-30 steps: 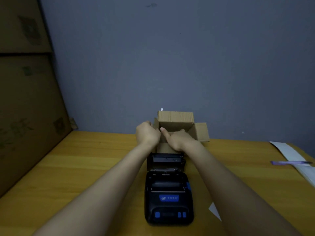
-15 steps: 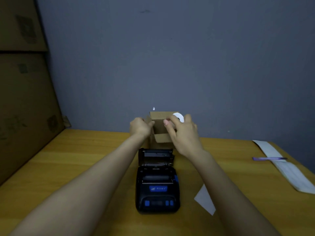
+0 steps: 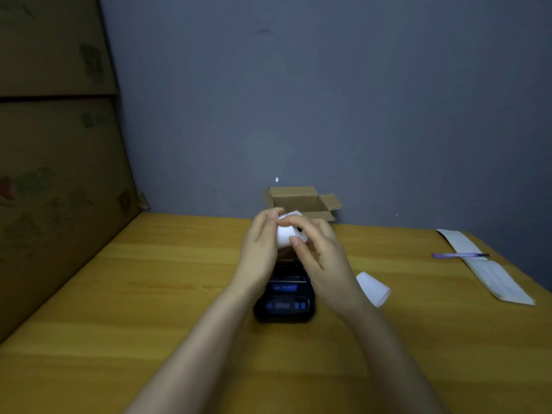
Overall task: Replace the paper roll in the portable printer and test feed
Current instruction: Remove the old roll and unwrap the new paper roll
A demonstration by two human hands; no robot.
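Note:
A white paper roll (image 3: 285, 236) is held between both hands, just above the back of the printer. My left hand (image 3: 260, 249) grips its left side and my right hand (image 3: 321, 252) pinches its right side and front. The black portable printer (image 3: 285, 303), with blue buttons, lies on the wooden table under my wrists; its lid end is hidden by my hands. A small open cardboard box (image 3: 301, 200) stands behind, against the wall.
A white scrap of paper (image 3: 373, 288) lies right of the printer. A long white paper strip (image 3: 490, 270) with a purple pen (image 3: 460, 255) across it sits at the table's right edge. Large cardboard boxes (image 3: 56, 174) stand at the left.
My right hand lifted the white roll out of the cardboard box and brought it toward me over the printer. My left hand left the box and joined it on the roll.

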